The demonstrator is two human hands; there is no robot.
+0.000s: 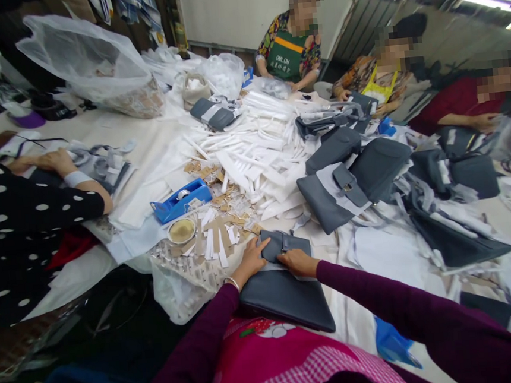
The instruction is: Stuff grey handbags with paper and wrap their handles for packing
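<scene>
Two grips | left hand (250,260) · right hand (298,263) | atop gray bag (285,302)

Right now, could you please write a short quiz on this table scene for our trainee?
1. Which one wears the bangle, the left hand or the right hand?
2. True or false: both hands touch the gray bag.
3. What sits just below the blue tape dispenser? A, a round dish; B, a pair of scissors; C, a phone.

Key: 1, left hand; 2, true; 3, A.
</scene>
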